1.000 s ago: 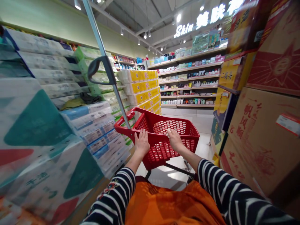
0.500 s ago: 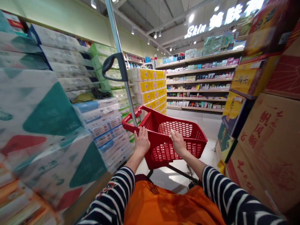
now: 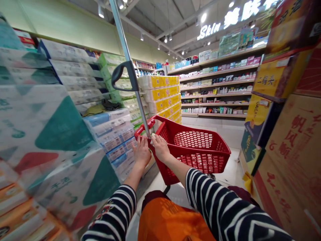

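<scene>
A red plastic shopping cart (image 3: 190, 139) stands in front of me, with its perforated basket pointing to the right. My left hand (image 3: 142, 153) rests at the near end of its red handle (image 3: 150, 122), fingers stretched out and slightly apart. Just to the right, my right hand (image 3: 161, 148) is closed around a small white wad (image 3: 153, 136), perhaps tissue or cloth. It presses the wad at the cart's rim, beside the foot of the metal pole (image 3: 142, 112). The pole rises from the cart corner and carries a dark grey loop handle (image 3: 125, 76). The wad is mostly covered by fingers.
Stacked paper packs (image 3: 50, 127) line the left side, with yellow-and-white packs (image 3: 163, 93) beyond the cart. Cardboard boxes (image 3: 288, 140) are piled on the right. Shelves of skin-care goods (image 3: 218, 80) stand behind. Pale floor (image 3: 235, 157) shows right of the cart.
My right hand has moved left along the cart's rim with the white wad, to the pole's foot. My left hand has shifted left onto the handle end. The view has shifted slightly.
</scene>
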{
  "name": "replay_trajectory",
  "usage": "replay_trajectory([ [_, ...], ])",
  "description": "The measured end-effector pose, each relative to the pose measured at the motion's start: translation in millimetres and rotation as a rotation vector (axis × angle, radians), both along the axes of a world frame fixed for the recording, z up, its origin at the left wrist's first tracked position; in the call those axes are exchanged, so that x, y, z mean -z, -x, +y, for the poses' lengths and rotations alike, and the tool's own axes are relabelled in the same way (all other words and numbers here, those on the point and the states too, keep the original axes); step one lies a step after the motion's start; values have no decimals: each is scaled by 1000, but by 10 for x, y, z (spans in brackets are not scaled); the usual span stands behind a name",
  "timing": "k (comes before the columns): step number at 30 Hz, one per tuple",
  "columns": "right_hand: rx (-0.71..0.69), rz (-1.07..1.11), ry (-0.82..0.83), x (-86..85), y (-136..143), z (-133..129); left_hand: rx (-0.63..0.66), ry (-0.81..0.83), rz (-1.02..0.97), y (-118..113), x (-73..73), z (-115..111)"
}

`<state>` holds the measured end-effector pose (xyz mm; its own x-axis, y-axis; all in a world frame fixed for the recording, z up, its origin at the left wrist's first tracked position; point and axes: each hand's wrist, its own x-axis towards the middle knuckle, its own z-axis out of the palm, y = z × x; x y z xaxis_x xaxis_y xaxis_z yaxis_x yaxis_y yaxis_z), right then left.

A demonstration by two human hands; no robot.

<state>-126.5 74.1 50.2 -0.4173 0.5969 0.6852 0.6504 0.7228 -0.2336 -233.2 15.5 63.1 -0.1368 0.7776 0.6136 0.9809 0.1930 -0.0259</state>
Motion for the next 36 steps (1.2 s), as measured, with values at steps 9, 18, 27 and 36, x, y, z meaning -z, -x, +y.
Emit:
replay_trajectory([
  [9, 138, 11, 47, 411, -846, 78, 156, 21, 48, -377, 232, -4],
  [18, 195, -8, 33, 527, -1323, 91, 236, 145, 100, -842, 274, 84],
  [27, 596, 27, 10, 883, -2950, 171, 242, 193, 108, -991, 329, 102],
  [36, 316, -71, -29, 698, -1879, 81, 369, 411, 157, -1659, 407, 107],
])
